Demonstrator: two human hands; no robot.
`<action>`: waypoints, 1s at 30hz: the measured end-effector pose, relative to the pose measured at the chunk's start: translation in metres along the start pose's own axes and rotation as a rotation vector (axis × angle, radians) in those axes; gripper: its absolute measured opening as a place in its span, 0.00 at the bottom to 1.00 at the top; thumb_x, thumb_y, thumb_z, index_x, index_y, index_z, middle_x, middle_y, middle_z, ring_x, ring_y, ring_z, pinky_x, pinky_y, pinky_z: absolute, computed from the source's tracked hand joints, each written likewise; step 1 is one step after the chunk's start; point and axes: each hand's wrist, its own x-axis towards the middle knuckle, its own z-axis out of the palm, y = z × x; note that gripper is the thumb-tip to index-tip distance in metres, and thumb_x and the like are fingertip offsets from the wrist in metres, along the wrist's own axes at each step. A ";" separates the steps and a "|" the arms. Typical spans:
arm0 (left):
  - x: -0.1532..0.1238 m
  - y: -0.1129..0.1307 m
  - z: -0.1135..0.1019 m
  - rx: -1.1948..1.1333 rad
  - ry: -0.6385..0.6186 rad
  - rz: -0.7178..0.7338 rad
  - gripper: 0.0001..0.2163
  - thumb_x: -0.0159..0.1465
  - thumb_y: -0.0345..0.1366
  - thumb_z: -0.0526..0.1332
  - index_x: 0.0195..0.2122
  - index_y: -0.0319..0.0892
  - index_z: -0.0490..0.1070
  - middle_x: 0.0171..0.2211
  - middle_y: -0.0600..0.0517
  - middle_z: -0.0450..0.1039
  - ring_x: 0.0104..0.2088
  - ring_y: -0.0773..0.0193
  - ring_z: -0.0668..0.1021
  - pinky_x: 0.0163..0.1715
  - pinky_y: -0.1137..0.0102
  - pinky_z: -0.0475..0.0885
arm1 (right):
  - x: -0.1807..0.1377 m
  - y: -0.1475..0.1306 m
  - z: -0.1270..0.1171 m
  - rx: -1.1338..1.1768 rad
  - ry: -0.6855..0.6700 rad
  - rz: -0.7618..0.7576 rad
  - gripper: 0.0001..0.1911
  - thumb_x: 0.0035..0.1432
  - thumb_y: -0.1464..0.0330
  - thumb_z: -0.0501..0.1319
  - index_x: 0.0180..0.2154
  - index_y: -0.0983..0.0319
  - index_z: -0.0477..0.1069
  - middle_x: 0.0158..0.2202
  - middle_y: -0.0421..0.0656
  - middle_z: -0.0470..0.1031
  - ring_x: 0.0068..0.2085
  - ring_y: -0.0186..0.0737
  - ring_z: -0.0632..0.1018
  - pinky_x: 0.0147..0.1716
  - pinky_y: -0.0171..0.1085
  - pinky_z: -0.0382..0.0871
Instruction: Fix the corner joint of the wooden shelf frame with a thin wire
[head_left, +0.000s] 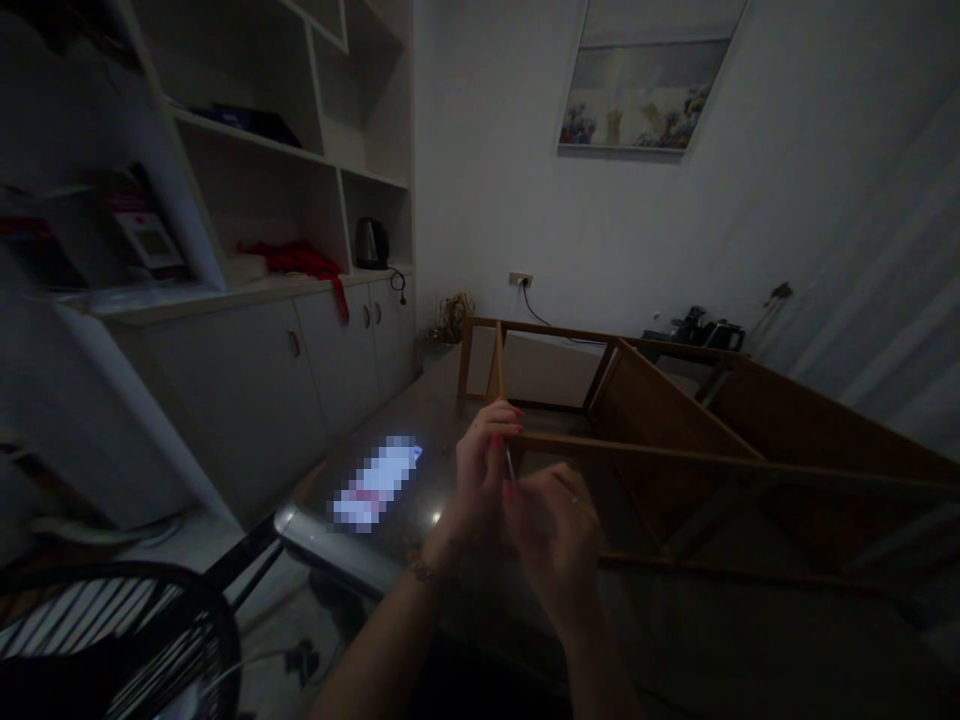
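A brown wooden shelf frame (pixel 637 452) lies on its side on the table, its near corner between my hands. My left hand (pixel 484 455) is closed round that corner, fingers wrapped over the end of the wood. Just to the right, my right hand (pixel 559 530) is closed in a pinch on a thin metal rod (pixel 511 462). The rod points up toward the fingers of my left hand and the corner. Its lower end is hidden in my right hand, and the dim light does not show what kind of tool it is.
A lit phone (pixel 379 485) lies on the table (pixel 420 420) left of my hands. A black round-backed chair (pixel 120 590) stands at lower left. White cabinets (pixel 255 350) with a kettle (pixel 371 243) line the left wall. Dark items (pixel 697 328) stand behind the frame.
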 end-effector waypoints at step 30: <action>-0.001 -0.003 0.001 -0.033 0.026 0.018 0.11 0.72 0.40 0.53 0.40 0.43 0.73 0.39 0.51 0.76 0.44 0.62 0.78 0.52 0.58 0.72 | 0.002 0.006 -0.002 0.223 -0.088 -0.130 0.08 0.64 0.74 0.61 0.45 0.58 0.73 0.39 0.42 0.77 0.43 0.39 0.76 0.44 0.40 0.74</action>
